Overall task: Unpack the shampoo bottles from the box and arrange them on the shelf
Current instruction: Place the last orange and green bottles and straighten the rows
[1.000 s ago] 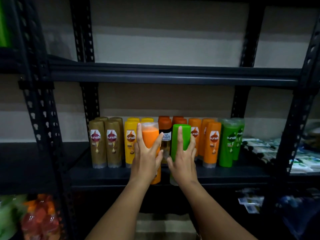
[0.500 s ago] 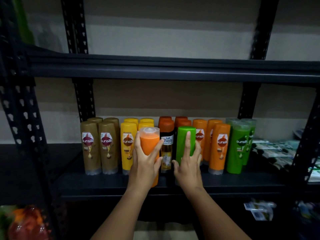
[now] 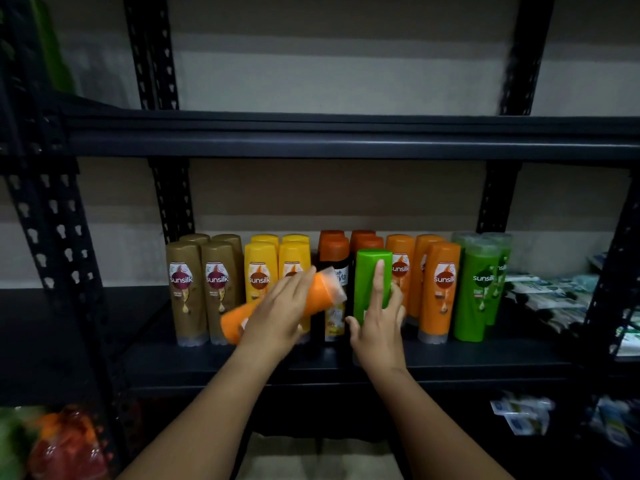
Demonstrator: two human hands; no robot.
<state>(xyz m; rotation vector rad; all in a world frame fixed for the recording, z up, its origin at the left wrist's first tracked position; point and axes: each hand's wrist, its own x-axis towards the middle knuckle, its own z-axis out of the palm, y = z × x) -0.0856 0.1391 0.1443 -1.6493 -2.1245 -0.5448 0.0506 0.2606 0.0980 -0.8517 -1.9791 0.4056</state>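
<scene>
My left hand [image 3: 282, 315] holds an orange shampoo bottle [image 3: 320, 293] with a clear cap, tilted so the cap points up and right, in front of the yellow bottles [image 3: 261, 268]. My right hand [image 3: 377, 323] grips an upright green bottle [image 3: 370, 275] standing on the dark shelf [image 3: 450, 358], forefinger stretched up its back. Behind them stand rows of brown bottles [image 3: 187, 285], a dark bottle with an orange cap [image 3: 334, 258], orange bottles [image 3: 441, 289] and green bottles [image 3: 479, 285]. The box is out of view.
An upper shelf board [image 3: 346, 140] hangs above the bottles. Perforated black posts [image 3: 52, 244] frame the unit at left. White and green packets [image 3: 554, 292] lie on the shelf to the right. Red and orange bagged goods [image 3: 65, 445] sit at lower left.
The orange bottle in my left hand has tipped from upright to slanted, its base swinging left. The green bottle in my right hand has stayed upright on the shelf.
</scene>
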